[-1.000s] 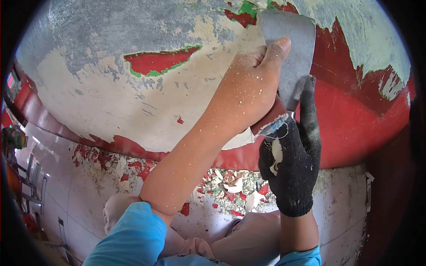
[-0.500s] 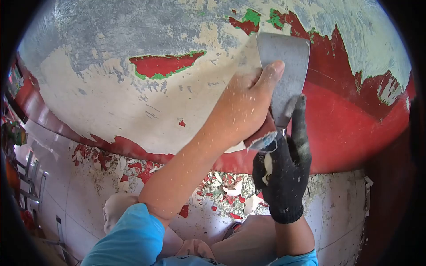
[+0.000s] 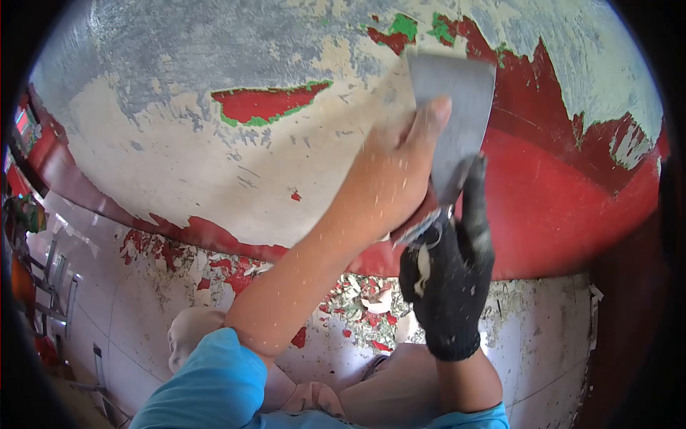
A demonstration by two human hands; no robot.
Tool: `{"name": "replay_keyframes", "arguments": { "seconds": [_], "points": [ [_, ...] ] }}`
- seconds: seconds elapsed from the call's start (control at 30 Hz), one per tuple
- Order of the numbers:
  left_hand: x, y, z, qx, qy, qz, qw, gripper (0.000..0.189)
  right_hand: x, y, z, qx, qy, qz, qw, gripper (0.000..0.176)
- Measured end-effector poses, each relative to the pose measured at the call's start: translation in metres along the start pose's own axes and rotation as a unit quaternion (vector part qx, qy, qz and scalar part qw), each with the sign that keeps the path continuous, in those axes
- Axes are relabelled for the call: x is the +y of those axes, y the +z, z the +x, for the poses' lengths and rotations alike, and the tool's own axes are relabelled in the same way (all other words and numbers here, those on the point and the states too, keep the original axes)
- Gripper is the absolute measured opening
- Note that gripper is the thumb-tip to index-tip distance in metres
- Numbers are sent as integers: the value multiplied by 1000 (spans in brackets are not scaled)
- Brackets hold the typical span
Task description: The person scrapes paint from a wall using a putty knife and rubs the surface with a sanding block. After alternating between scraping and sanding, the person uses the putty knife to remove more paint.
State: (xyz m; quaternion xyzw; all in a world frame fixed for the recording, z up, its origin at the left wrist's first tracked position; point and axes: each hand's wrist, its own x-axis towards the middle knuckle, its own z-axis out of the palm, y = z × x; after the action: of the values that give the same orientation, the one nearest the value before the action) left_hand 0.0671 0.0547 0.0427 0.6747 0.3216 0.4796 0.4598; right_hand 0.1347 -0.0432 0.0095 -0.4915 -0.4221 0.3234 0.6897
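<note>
**Scraper [image 3: 466, 118] held up to a large, peeling rounded surface [image 3: 286, 171]**

We look down past two blue sleeves [image 3: 207, 375]; the scraper is right of centre, its wide grey blade pointing up and away from us, slightly blurred, over cream and dark red layers; whether its edge touches them we cannot tell; the bare left hand [image 3: 393, 168] pinches the blade's left side, thumb flat on the face, other fingers hidden; a frayed reddish scrap [image 3: 420, 220] is tucked below that hand, near the blade's neck; the right hand [image 3: 451, 275], in a black glove [image 3: 457, 318], looks closed around the hidden handle, one finger stretched along the blade's right edge; to the left is a red patch [image 3: 266, 105] rimmed in green; below, red and pale flakes [image 3: 375, 304] litter the floor [image 3: 136, 329]; we judge the step in hand to be scraping away the pale coat; the next move seems to call for a low blade angle and a steady, two-handed push.
</note>
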Motion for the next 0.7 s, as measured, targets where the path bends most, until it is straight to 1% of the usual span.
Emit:
{"name": "replay_keyframes", "arguments": {
  "seconds": [0.03,0.07,0.1,0.13,0.17,0.23,0.27,0.3,0.33,0.37,0.43,0.47,0.53,0.57,0.63,0.67,0.7],
  "points": [
    [0,-3,1,1,5,3,1000,62,-3,2,0,-1,-4,3,1000,59],
    [-1,-6,2,-13,-14,12,1000,61,-4,2,-1,-8,11,41,999,59],
    [-1,-8,1,-26,-35,19,999,60,-3,2,-1,-15,29,76,997,59],
    [15,-10,0,-33,-84,23,996,59,-1,2,-1,-15,32,71,997,59],
    [12,-8,-1,-34,-88,19,995,59,3,1,0,-11,-3,9,1000,59],
    [5,-4,-1,-44,-94,-85,991,57,11,0,2,0,-71,-109,991,60],
    [-1,-3,-1,-44,-96,-85,991,57,12,1,2,4,-107,-166,980,60],
    [-3,-3,0,-28,-49,-52,997,57,8,4,2,2,-111,-166,980,60],
    [-2,-4,2,-11,1,-19,1000,56,0,7,1,-1,-50,-64,997,60],
    [-1,-6,3,-9,5,-20,1000,56,-3,7,1,-3,15,37,999,60],
    [14,-10,2,-47,-102,-14,994,56,0,4,-1,-1,11,38,999,60],
    [7,-6,1,-49,-107,-15,993,56,3,2,-2,1,12,37,999,60],
    [-6,1,3,-4,10,-66,998,57,7,0,-4,-1,11,37,999,60],
    [-9,-1,4,-1,14,-64,998,57,7,1,-2,-5,5,39,999,59],
    [-2,-7,7,-23,4,15,1000,58,3,3,6,-13,-9,41,999,59],
    [3,-9,10,-22,-17,-15,1000,61,-3,4,11,-24,-3,45,999,59],
    [5,-7,10,-26,-22,-16,999,61,-6,2,13,-33,7,48,998,58]
  ]
}}
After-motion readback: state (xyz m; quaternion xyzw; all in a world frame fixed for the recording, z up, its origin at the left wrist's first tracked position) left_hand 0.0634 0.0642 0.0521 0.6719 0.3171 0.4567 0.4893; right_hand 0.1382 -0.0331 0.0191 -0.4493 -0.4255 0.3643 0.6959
